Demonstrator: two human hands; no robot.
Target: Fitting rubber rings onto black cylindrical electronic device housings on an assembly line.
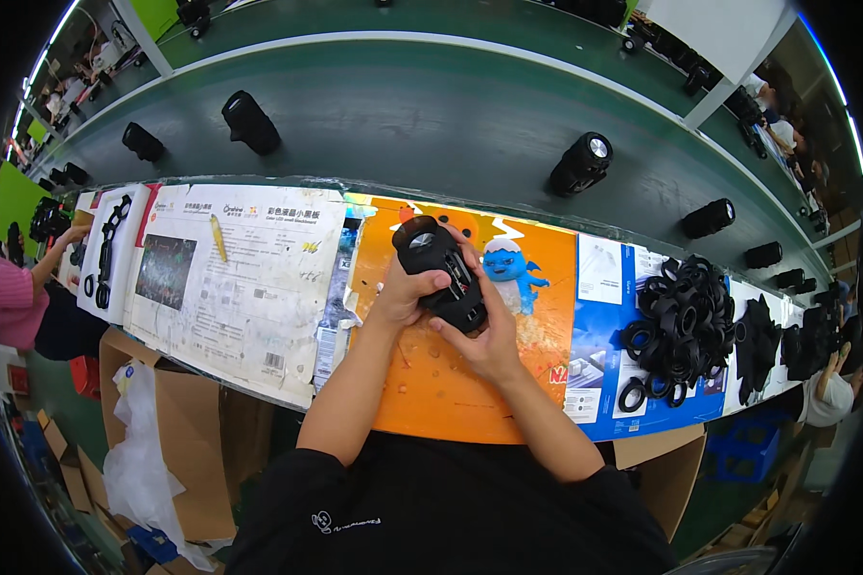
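Both my hands hold a black cylindrical portable speaker [430, 251] above the orange part of the bench. Its round end tilts up and away to the left, and a slot along its side shows small parts inside. My left hand [405, 291] grips the left side, thumb laid across the casing. From the right, my right hand [490, 333] wraps round the lower end, with its fingers partly hidden behind the speaker. Farther right, a heap of black rubber rings [683, 321] lies on a blue printed sheet [599, 383].
Beyond the bench runs a dark green conveyor belt [403, 115] carrying several black speakers, one [581, 165] at right. A yellow pen [219, 238] lies on the white printed board [259, 307]. An open cardboard box [187, 441] stands below left. People sit at both sides.
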